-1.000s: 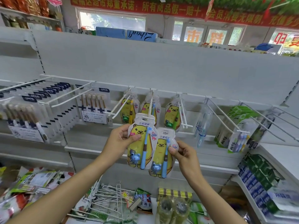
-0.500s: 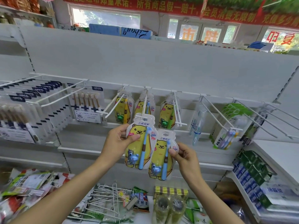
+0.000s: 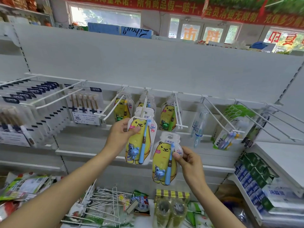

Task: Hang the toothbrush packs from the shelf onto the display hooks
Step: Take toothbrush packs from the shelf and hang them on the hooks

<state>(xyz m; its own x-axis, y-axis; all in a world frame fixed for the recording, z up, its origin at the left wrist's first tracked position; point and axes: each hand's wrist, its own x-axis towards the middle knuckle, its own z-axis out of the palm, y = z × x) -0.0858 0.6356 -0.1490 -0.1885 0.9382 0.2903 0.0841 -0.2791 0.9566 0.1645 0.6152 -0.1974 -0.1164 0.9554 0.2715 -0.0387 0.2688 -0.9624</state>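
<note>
Left hand grips a pack at the hook; right hand grips a second pack, nearer.

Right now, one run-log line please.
left hand: threading bear toothbrush pack onto middle hook | right hand: holding second bear pack below, unhung

grey shelving panel, red banner, bright windows

The left hand is holding one toothbrush pack up against the middle hook; the right hand is holding another pack lower, to its right.
</note>
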